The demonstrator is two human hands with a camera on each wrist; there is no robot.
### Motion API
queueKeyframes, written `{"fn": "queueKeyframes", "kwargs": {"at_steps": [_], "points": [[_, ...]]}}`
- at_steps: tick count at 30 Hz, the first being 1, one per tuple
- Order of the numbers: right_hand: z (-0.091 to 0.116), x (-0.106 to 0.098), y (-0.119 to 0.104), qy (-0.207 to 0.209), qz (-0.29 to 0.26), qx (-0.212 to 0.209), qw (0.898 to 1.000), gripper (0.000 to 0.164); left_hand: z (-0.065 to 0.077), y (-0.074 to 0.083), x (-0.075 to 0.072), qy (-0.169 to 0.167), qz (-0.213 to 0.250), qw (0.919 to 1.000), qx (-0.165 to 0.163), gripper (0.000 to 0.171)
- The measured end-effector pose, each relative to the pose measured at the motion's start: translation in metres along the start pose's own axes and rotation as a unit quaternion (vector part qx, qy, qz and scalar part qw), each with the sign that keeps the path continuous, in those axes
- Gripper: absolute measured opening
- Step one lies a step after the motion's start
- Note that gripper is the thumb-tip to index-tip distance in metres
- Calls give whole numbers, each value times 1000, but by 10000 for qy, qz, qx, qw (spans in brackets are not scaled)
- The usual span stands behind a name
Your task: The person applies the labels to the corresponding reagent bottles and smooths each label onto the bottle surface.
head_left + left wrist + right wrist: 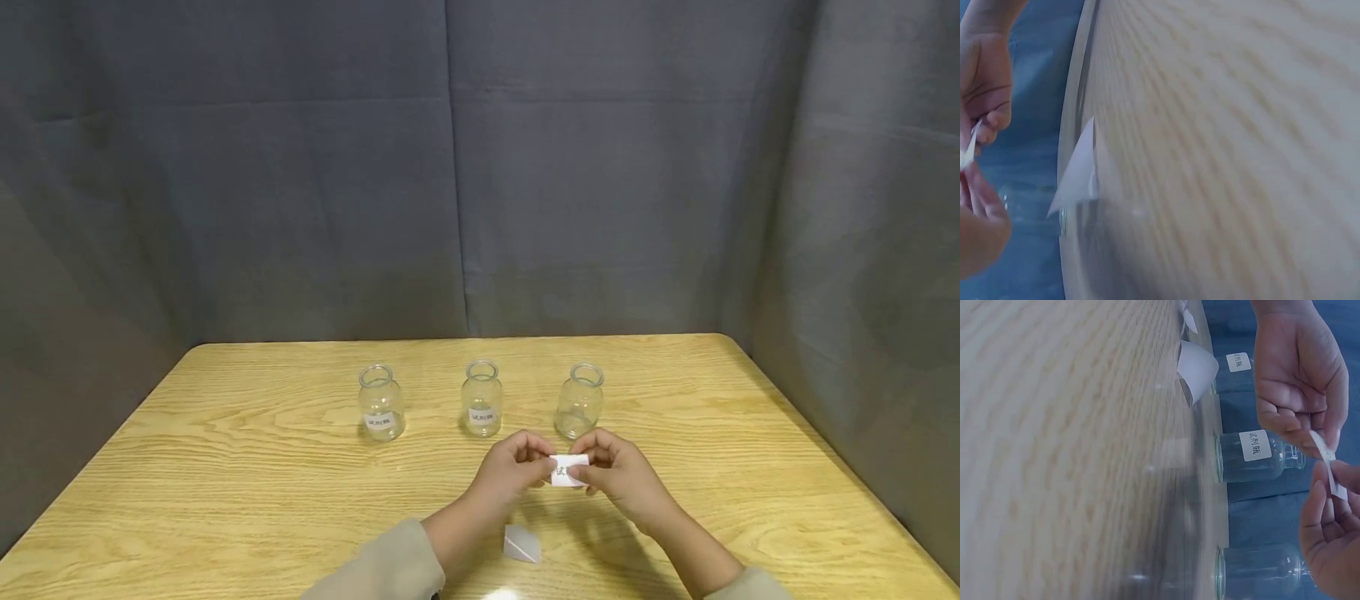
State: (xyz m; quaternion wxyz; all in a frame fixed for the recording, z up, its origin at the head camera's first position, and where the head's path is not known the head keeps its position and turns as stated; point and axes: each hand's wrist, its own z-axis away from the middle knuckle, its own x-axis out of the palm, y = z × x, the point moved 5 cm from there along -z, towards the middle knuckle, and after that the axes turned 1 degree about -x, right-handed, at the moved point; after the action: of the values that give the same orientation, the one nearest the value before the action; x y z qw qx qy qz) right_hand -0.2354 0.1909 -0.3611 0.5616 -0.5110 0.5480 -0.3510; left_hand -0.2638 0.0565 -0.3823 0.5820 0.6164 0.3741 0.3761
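In the head view a small white printed label [561, 478] is held between both hands, above the table in front of the rightmost jar. My left hand [512, 467] pinches its left end between thumb and fingers. At the other end my right hand [618, 477] pinches it, the thumb lying across part of the print. The label [1329, 464] looks slightly bent from the right wrist. Behind the hands stands a clear glass jar [579, 403] with no label visible. The middle jar [482, 392] and the left jar [381, 398] each carry a similar white label.
A creased piece of white paper [522, 543] lies on the wooden table [225, 483] near the left forearm. It stands partly raised in the left wrist view. Dark grey curtains [315, 208] hang behind the table and along both sides.
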Motion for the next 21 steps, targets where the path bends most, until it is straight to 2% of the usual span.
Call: {"fn": "queueKeyframes", "kwargs": {"at_steps": [3, 7, 13, 21], "points": [[1, 2, -1, -82, -27, -69, 9999, 22, 2, 0, -2, -471, 131, 9988, -98, 18], [1, 3, -3, -199, -51, -115, 9997, 21, 5, 1, -5, -885, 142, 9959, -155, 21], [1, 5, -3, -454, -85, -184, 9988, 20, 9, 1, -8, -1241, 4, 9922, -117, 22], [3, 7, 0, -862, -296, -194, 9957, 22, 11, -1, -11, -1457, 91, 9891, -172, 22]]}}
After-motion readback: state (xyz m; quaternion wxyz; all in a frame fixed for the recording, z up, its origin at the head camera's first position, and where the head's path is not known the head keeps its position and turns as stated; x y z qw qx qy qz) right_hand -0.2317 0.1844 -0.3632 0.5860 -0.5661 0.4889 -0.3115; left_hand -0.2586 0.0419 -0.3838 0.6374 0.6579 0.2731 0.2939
